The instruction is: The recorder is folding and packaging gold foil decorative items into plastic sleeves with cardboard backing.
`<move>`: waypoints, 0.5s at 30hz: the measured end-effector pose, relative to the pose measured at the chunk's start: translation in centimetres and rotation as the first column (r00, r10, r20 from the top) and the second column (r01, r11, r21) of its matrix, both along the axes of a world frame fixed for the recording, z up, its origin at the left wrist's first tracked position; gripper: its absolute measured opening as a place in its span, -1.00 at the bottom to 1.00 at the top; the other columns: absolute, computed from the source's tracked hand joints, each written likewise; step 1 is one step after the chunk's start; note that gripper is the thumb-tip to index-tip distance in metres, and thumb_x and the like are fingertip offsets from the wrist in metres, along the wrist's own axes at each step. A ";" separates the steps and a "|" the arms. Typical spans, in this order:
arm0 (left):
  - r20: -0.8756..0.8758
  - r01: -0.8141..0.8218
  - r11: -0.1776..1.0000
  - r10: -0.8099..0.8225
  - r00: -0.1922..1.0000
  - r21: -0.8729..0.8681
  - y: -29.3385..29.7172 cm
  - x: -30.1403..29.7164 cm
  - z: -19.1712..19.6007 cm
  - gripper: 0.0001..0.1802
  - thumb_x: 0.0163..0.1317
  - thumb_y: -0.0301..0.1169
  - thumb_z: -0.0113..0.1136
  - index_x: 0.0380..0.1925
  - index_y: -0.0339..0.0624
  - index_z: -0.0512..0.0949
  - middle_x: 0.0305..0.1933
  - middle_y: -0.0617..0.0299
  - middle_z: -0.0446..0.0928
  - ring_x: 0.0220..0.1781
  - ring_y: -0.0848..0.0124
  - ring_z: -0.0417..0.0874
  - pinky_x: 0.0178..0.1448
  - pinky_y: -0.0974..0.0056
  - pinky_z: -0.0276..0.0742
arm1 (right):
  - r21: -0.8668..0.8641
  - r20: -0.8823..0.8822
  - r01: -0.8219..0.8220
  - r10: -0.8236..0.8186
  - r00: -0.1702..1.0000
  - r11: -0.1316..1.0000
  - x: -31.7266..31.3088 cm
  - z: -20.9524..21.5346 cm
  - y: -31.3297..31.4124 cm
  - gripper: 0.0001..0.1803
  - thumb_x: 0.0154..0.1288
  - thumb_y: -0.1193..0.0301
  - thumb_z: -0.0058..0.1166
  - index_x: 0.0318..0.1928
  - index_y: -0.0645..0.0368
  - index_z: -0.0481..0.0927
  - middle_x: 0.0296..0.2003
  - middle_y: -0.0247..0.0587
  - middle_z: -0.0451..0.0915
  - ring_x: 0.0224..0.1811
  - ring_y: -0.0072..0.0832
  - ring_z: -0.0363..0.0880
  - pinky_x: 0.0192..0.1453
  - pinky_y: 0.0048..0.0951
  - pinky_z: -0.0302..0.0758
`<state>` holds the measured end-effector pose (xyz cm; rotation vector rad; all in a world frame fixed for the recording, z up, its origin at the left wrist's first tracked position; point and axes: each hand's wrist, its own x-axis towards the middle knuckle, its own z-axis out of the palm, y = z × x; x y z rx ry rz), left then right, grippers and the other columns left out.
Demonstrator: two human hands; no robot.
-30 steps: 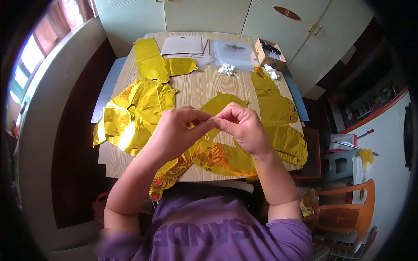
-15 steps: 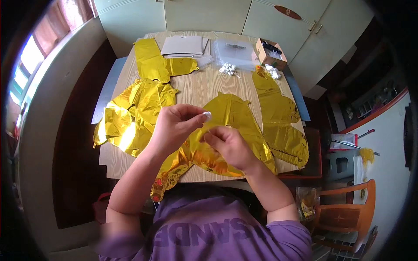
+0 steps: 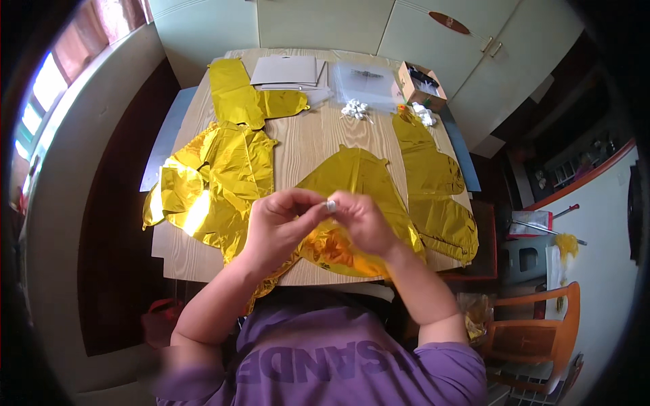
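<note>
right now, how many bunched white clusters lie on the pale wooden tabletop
2 in view: one cluster in front of the clear flat plastic sheets, another cluster in front of the open brown cardboard box. The shiny gold foil pieces could hide more.

A home: pink curtain [image 3: 84,49], cabinets [image 3: 325,26], wooden chair [image 3: 525,338]

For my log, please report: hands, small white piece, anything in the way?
Left hand pinching small white piece. Right hand at it, grip unclear. Gold foil below, not blocking.
</note>
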<state>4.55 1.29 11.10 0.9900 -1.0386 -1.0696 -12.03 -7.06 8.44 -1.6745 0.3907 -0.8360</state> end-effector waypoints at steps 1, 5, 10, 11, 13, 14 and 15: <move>0.113 -0.080 0.997 0.080 0.990 -0.004 0.0 0.1 -0.1 -0.92 0.30 -0.59 0.33 -0.24 -0.39 0.68 -0.29 0.25 0.71 -0.24 0.57 0.69 -0.11 0.44 0.61 | -0.158 -0.068 0.041 -0.052 0.996 0.987 -0.1 0.0 1.1 -0.90 0.38 0.48 0.14 -0.27 0.27 0.57 -0.42 -0.08 0.56 -0.41 -0.21 0.56 -0.27 -0.30 0.48; 0.498 -0.216 0.967 0.256 0.828 -0.137 -0.1 0.6 -0.4 -0.92 0.25 -0.57 0.36 -0.28 -0.36 0.68 -0.33 0.29 0.72 -0.31 0.59 0.67 -0.19 0.43 0.59 | -0.660 -0.219 0.082 -0.295 0.930 0.747 -0.2 2.8 3.4 -0.91 0.28 0.51 0.19 -0.35 0.18 0.54 -0.47 -0.14 0.49 -0.43 -0.15 0.54 -0.30 -0.20 0.46; 0.466 -0.023 0.999 0.032 0.884 -0.026 0.4 0.7 -0.2 -0.89 0.29 -0.54 0.34 -0.24 -0.37 0.68 -0.26 0.29 0.72 -0.24 0.58 0.68 -0.11 0.41 0.60 | -0.823 -0.131 0.070 -0.308 0.942 0.564 -0.7 6.3 0.4 -0.90 0.20 0.53 0.26 -0.36 0.16 0.57 -0.51 -0.18 0.43 -0.46 -0.17 0.48 -0.37 -0.25 0.42; 0.389 0.037 0.999 -0.050 0.920 0.039 0.5 0.6 -0.4 -0.89 0.31 -0.53 0.34 -0.23 -0.38 0.68 -0.25 0.28 0.72 -0.23 0.57 0.68 -0.10 0.41 0.60 | -0.820 -0.126 0.061 -0.285 0.950 0.569 -0.9 6.4 -0.4 -0.91 0.20 0.52 0.27 -0.34 0.17 0.59 -0.51 -0.17 0.43 -0.46 -0.17 0.47 -0.36 -0.26 0.42; 0.054 0.163 0.975 -0.173 0.983 0.154 0.5 0.8 -0.4 -0.87 0.35 -0.53 0.31 -0.17 -0.39 0.67 -0.23 0.25 0.70 -0.18 0.53 0.69 -0.03 0.39 0.62 | -0.603 -0.152 0.052 -0.178 0.972 0.796 -1.2 5.1 -1.3 -0.94 0.36 0.46 0.19 -0.26 0.18 0.63 -0.41 -0.22 0.55 -0.34 -0.33 0.58 -0.22 -0.32 0.49; -0.015 0.193 0.969 -0.193 0.981 0.155 0.3 1.0 -0.2 -0.86 0.35 -0.53 0.30 -0.16 -0.39 0.66 -0.23 0.24 0.70 -0.17 0.53 0.69 -0.03 0.39 0.62 | -0.437 -0.117 0.053 -0.116 0.986 0.898 -1.2 4.1 -1.4 -0.93 0.41 0.46 0.15 -0.23 0.17 0.64 -0.35 -0.23 0.59 -0.29 -0.37 0.61 -0.17 -0.33 0.52; -0.081 0.219 0.964 -0.208 0.975 0.154 0.1 1.2 -0.1 -0.86 0.35 -0.53 0.30 -0.16 -0.39 0.66 -0.23 0.23 0.70 -0.16 0.53 0.69 -0.02 0.38 0.62 | -0.256 -0.066 0.037 -0.056 0.996 0.966 -1.1 3.0 -1.6 -0.92 0.45 0.47 0.11 -0.21 0.17 0.65 -0.30 -0.24 0.62 -0.24 -0.41 0.65 -0.12 -0.34 0.54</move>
